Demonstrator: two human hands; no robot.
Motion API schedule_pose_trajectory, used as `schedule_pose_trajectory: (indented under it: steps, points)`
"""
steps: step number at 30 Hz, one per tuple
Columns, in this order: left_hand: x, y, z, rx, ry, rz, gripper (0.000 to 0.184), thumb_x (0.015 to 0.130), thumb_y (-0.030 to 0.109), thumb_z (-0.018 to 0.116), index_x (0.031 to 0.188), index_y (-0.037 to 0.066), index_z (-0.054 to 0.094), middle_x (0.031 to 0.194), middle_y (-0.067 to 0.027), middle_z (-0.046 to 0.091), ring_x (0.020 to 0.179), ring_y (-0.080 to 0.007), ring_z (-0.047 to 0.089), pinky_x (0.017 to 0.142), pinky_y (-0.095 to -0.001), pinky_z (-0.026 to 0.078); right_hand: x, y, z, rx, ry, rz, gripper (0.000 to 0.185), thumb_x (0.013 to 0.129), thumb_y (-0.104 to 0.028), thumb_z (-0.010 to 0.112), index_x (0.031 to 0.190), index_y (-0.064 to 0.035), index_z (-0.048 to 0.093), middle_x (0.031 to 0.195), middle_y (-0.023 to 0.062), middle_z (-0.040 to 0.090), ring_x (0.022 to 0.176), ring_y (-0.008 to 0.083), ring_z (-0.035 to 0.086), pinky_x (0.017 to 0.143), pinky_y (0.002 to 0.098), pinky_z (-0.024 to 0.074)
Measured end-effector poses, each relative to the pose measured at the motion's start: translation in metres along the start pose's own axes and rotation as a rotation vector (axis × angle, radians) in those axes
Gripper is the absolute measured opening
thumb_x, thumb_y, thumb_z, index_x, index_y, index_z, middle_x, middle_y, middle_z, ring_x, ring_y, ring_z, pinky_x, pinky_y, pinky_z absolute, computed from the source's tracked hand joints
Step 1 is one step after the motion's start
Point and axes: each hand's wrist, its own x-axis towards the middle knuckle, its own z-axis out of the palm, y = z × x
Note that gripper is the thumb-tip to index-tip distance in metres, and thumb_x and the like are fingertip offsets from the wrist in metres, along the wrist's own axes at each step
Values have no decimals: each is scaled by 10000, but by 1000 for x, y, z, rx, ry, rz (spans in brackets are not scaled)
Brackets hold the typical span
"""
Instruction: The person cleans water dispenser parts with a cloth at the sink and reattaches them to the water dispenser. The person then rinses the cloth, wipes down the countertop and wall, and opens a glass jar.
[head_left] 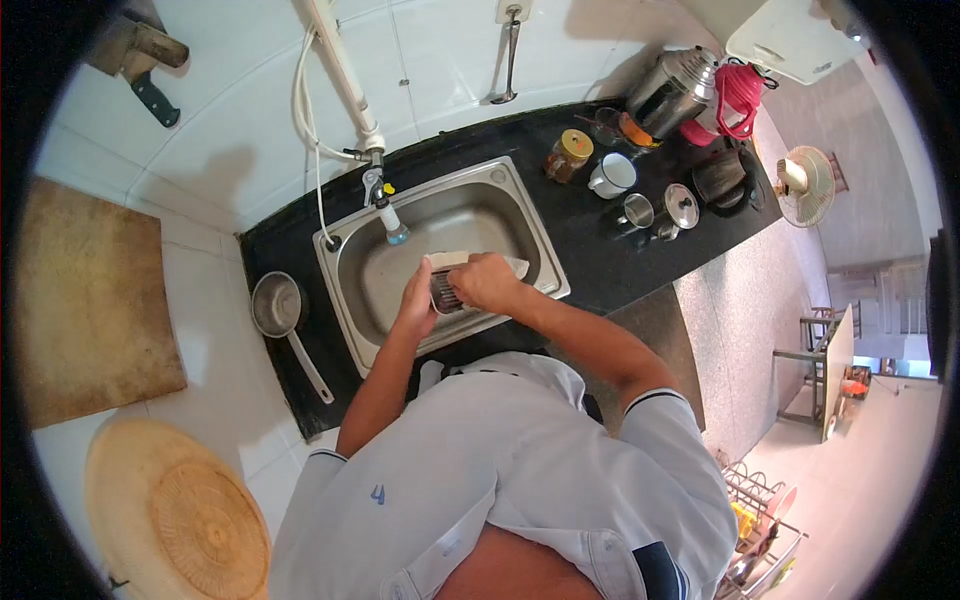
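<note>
Over the front part of the steel sink (355,300), my left hand (418,300) grips the side of a small metal cup (446,292) with ridged walls. My right hand (485,283) is closed at the cup's other side and rim, with a pale cloth (450,259) showing behind the fingers and out to the right. How much of the cloth is inside the cup is hidden. Behind my hands, the faucet (388,215) with a bluish nozzle points down into the sink.
A saucepan (277,304) lies left of the sink. On the black counter to the right stand a jar (568,156), a white mug (612,176), a metal cup (635,213), a lidded metal pot (681,207) and a large steel container (672,92).
</note>
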Motion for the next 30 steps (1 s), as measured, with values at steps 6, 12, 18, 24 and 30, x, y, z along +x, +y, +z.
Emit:
schedule_pose_trajectory:
  steps: [6,12,18,24,30]
  points:
    - [-10,20,11,-56,91,-87,564,955,509,338,1205,32,508,1132,-110,596,1010,-228,593,872,-377,476,-5,-13,-5,147,149,-143,170,763,-304,600,691,-152,620,717,54,644,724,249,632,598,398,503]
    - [-2,12,-3,-133,123,-106,567,955,515,326,1183,33,520,1126,-113,603,1003,-246,601,851,-388,488,-2,-24,-2,108,200,-174,115,725,-266,638,689,-161,609,687,11,605,662,239,591,607,381,494]
    - [0,8,-11,-170,82,-167,576,955,519,312,1169,30,530,1117,-114,610,988,-248,612,850,-394,492,3,-26,-3,122,151,-161,119,727,-271,633,665,-171,619,664,19,615,681,236,610,593,379,492]
    - [-4,8,-5,-111,116,-151,576,955,517,318,1173,26,528,1130,-117,603,1014,-253,598,862,-399,485,4,-31,-7,109,92,-72,126,730,-287,639,659,-182,642,659,35,627,651,251,616,578,397,489]
    - [-3,4,-3,-114,165,-155,574,957,510,326,1193,22,517,1154,-126,589,1059,-257,575,912,-406,455,3,-37,-16,223,0,59,121,732,-305,636,697,-199,682,664,75,641,668,271,638,592,413,499]
